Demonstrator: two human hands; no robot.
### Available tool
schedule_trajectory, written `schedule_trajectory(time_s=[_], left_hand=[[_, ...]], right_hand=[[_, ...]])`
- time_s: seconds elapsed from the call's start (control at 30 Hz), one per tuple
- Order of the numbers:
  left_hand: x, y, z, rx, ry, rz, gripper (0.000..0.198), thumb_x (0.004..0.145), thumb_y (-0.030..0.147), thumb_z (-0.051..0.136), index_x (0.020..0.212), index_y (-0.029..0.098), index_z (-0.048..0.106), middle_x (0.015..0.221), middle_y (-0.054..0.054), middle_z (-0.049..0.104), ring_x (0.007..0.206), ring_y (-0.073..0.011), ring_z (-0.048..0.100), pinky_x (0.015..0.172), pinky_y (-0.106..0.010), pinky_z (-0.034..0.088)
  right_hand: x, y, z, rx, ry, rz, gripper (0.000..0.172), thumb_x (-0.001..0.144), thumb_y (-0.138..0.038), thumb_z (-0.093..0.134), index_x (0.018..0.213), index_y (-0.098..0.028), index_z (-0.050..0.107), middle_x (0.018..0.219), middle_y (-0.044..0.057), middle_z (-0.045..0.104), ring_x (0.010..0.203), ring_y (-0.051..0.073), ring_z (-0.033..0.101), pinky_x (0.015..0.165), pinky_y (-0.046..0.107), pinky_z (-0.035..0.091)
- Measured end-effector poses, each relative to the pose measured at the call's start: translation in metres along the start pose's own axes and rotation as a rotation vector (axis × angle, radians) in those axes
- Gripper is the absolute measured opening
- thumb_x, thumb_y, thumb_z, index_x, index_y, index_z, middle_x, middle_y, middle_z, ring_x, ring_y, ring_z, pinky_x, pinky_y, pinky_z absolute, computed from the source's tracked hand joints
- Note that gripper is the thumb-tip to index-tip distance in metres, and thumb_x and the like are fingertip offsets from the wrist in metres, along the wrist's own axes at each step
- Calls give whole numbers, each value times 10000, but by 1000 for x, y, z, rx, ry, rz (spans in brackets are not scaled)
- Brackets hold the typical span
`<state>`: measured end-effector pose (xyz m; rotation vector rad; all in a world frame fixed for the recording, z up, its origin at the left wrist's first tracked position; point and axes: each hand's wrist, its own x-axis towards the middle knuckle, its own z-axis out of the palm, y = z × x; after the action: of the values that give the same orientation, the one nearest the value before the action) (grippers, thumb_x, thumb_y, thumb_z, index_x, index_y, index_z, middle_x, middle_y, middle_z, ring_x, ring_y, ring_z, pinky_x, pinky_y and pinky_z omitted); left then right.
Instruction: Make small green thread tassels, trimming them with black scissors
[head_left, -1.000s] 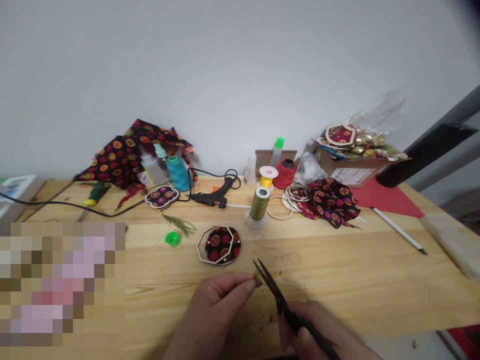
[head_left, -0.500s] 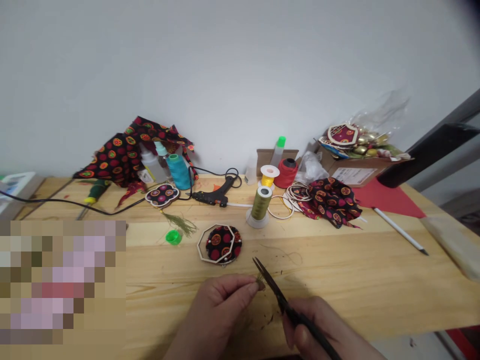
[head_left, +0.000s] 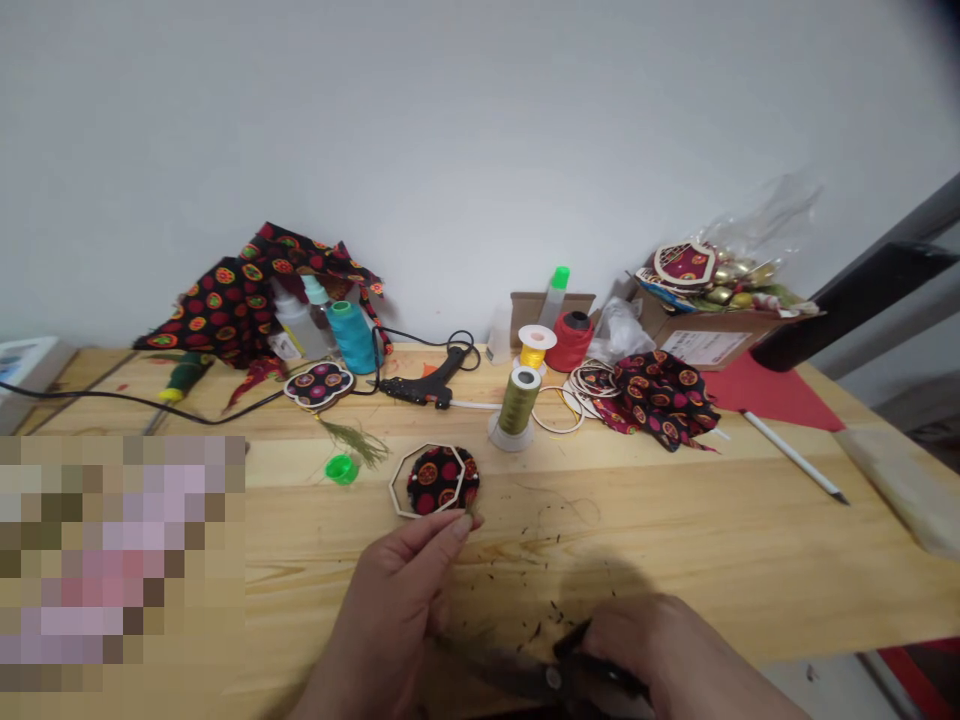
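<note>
Wooden tabletop, box of gold baubles beyond right hand

The left grip pinches green threads near an octagonal frame, the right grip scissors (partly blurred).

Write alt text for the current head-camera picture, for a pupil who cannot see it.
A left hand pinches green threads while the right hand holds dark scissors at a wooden table. Beyond are thread spools, a glue gun and patterned fabric.
</note>
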<state>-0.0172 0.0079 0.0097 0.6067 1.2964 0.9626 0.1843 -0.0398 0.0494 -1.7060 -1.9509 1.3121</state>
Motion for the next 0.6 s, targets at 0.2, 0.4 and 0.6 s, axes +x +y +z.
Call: schedule_trajectory(time_s=[0.2, 0.4, 0.6], left_hand=[[0, -4, 2, 36, -26, -25, 340, 643, 441, 753, 790, 136, 727, 345, 112, 347, 353, -48, 243, 367, -173, 186], [-2, -7, 5, 29, -78, -40, 288, 677, 418, 738, 766, 144, 722, 359, 109, 340, 369, -46, 220, 380, -179, 152], [-6, -6, 5, 36, -93, -44, 280, 676, 413, 738, 756, 145, 718, 374, 116, 300, 387, -53, 197, 387, -193, 148]], right_hand=[[10, 49, -15, -414, 372, 207, 203, 789, -366, 562, 814, -189, 657, 785, 80, 716, 664, 239, 650, 581, 306, 447], [18, 77, -38, -590, 530, 385, 318, 835, -398, 477, 934, -169, 675, 865, 128, 729, 724, 290, 688, 587, 338, 459], [19, 88, -40, -650, 593, 358, 314, 857, -348, 486, 1020, -133, 646, 950, 144, 709, 790, 290, 678, 646, 356, 479]])
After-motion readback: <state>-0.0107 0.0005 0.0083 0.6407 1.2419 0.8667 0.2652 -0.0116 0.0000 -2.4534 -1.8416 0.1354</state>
